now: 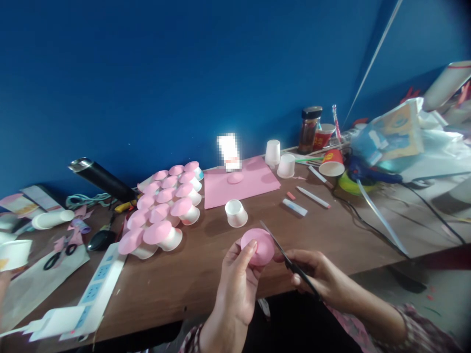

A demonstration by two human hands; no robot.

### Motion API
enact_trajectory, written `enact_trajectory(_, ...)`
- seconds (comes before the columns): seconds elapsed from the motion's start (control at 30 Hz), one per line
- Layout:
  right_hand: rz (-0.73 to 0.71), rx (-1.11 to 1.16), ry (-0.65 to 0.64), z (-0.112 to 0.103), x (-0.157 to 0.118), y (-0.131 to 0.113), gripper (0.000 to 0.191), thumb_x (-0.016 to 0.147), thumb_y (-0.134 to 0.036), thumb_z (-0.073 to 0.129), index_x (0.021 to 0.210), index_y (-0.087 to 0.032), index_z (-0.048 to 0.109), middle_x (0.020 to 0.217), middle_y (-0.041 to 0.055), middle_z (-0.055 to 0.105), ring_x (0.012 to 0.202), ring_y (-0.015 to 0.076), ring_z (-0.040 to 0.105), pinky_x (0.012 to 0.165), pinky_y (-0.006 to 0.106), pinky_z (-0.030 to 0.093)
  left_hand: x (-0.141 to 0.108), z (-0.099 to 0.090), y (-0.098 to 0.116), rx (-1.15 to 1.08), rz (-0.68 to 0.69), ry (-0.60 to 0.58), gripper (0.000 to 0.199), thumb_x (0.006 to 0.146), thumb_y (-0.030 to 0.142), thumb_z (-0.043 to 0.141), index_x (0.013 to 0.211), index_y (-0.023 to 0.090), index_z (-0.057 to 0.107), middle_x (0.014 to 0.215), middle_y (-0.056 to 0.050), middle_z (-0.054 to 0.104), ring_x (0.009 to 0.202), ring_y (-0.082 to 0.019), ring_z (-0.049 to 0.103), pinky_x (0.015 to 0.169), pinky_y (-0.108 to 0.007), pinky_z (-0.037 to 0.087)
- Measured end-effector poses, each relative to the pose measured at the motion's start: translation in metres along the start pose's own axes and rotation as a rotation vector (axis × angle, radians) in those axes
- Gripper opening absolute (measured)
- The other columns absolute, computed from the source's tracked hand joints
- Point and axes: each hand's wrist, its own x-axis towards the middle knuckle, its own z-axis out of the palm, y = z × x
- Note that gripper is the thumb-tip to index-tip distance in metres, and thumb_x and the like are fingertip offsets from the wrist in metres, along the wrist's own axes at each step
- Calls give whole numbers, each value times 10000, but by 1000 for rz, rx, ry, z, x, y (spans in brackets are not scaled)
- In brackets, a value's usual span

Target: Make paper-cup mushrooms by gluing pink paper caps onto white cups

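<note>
A round pink paper disc (263, 250) is pinched in my left hand (239, 287), thumb on its face. My right hand (324, 277) grips black-handled scissors (290, 262), whose blades lie at the disc's right edge. Just beyond the disc, a white paper cup (236, 214) stands on the table. To the left, several small white cups (172, 240) each carry a pink disc (157, 232) on top. Behind the single cup lie pink paper sheets (241, 189), with another pink disc (235, 178) on them.
Two upturned white cups (273, 152) stand near the blue wall. Right of centre are a glue stick (295, 207), a white pen (313, 197) and a red cup (331, 163). A power strip (97, 289), a mouse (101, 240) and other scissors (60, 256) lie left.
</note>
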Motion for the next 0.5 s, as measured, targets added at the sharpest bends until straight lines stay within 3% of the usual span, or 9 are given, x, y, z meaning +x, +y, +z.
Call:
enact_trajectory(0.23, 23, 13, 5, -1, -1, 4, 499, 755, -463, 716, 1124, -129, 679, 782, 46, 624, 581, 94, 473, 507, 190, 414, 0, -3, 1, 40, 7, 3, 291, 733, 311, 752, 926, 117, 653, 878, -63, 670, 745, -104, 597, 637, -187, 454)
enact_trajectory(0.37, 90, 28, -14, -1, -1, 6, 527, 776, -493, 682, 1139, -111, 658, 667, 2, 557, 532, 78, 429, 472, 183, 371, 1, -5, 2, 54, 0, 55, 303, 689, 310, 785, 885, 127, 643, 821, -38, 658, 678, -90, 579, 567, -174, 420)
enact_trajectory(0.5, 77, -114, 59, -7, 4, 9, 454, 815, -451, 628, 1125, -119, 639, 590, -35, 498, 495, 80, 412, 463, 196, 355, 1, -4, 4, 30, -17, 57, 309, 673, 299, 798, 875, 127, 639, 850, -46, 665, 725, -108, 605, 631, -199, 475)
